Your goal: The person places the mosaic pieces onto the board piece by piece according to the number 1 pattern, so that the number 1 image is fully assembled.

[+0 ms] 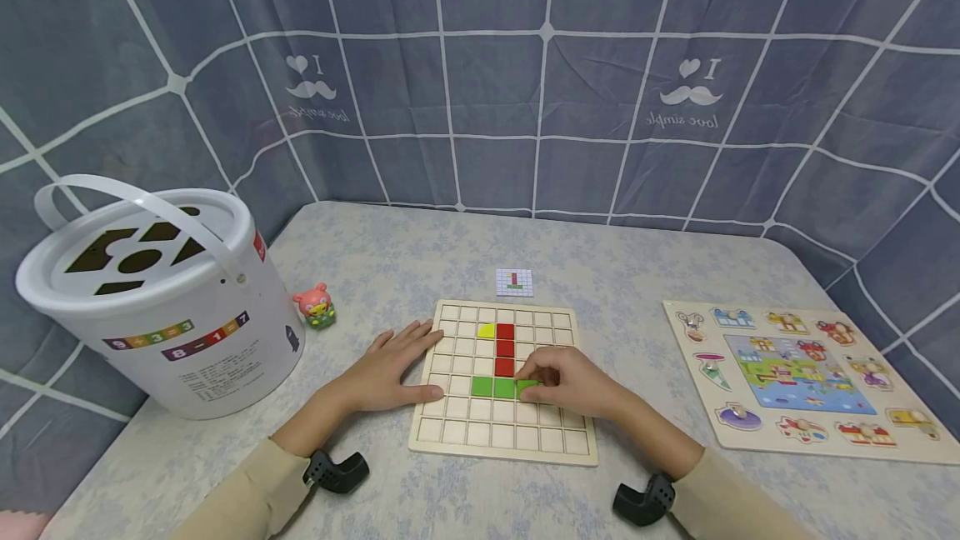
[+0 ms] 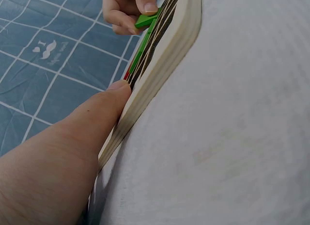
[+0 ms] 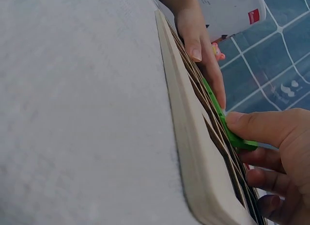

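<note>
A wooden grid board (image 1: 465,432) lies on the table. In it sit a yellow tile (image 1: 487,331) with a rounded corner, a column of red square tiles (image 1: 506,348) and two green square tiles (image 1: 482,387) below. My right hand (image 1: 573,382) pinches another green tile (image 3: 237,140) between thumb and fingers, at the right end of the green row. That tile looks tilted in the left wrist view. My left hand (image 1: 393,369) lies with fingers extended along the board's left edge, its thumb (image 2: 118,85) on the rim.
A small pattern card (image 1: 514,282) lies behind the board. At left stand a white lidded bucket (image 1: 217,357) and a pink toy figure (image 1: 316,305). To the right is a wooden picture puzzle (image 1: 810,382) with several pegged pieces. A grid-patterned curtain (image 1: 495,90) hangs behind the table.
</note>
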A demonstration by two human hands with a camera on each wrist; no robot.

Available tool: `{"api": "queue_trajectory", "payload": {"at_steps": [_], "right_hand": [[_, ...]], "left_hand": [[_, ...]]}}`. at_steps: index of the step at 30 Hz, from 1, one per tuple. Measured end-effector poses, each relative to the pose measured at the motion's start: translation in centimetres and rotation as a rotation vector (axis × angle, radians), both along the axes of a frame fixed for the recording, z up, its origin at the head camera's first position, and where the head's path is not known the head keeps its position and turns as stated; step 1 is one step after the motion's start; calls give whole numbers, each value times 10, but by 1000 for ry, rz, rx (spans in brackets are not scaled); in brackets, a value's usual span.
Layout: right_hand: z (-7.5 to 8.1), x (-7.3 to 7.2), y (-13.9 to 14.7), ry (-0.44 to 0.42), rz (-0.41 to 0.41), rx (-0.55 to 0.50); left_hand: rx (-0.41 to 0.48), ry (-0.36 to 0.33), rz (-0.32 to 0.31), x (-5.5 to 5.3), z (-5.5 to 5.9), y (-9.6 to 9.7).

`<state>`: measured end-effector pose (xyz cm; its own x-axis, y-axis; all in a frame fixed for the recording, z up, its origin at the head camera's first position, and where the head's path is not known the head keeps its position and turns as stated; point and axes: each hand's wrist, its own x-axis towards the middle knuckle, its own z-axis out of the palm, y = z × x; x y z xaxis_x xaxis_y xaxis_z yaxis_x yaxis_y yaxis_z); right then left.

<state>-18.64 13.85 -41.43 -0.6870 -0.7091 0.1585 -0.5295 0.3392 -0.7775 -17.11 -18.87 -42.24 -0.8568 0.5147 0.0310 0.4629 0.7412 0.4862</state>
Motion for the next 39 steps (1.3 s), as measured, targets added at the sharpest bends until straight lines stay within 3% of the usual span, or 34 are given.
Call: {"api": "queue_trajectory", "payload": {"at_steps": [6, 16, 25, 33, 39], "right_hand": [[0, 0, 2, 79, -11, 26], [0, 0, 3, 115, 1, 63], [7, 2, 1, 226, 23, 199], [7, 2, 3, 206, 33, 207], [6, 0, 12, 105, -5, 118]], "left_hand": [[4, 6, -5, 0, 1, 0], [4, 15, -9, -1, 1, 0], [7, 0, -7, -1, 0, -1], [10, 0, -7, -1, -1, 0], [14, 2, -7, 0, 0, -1]]}}
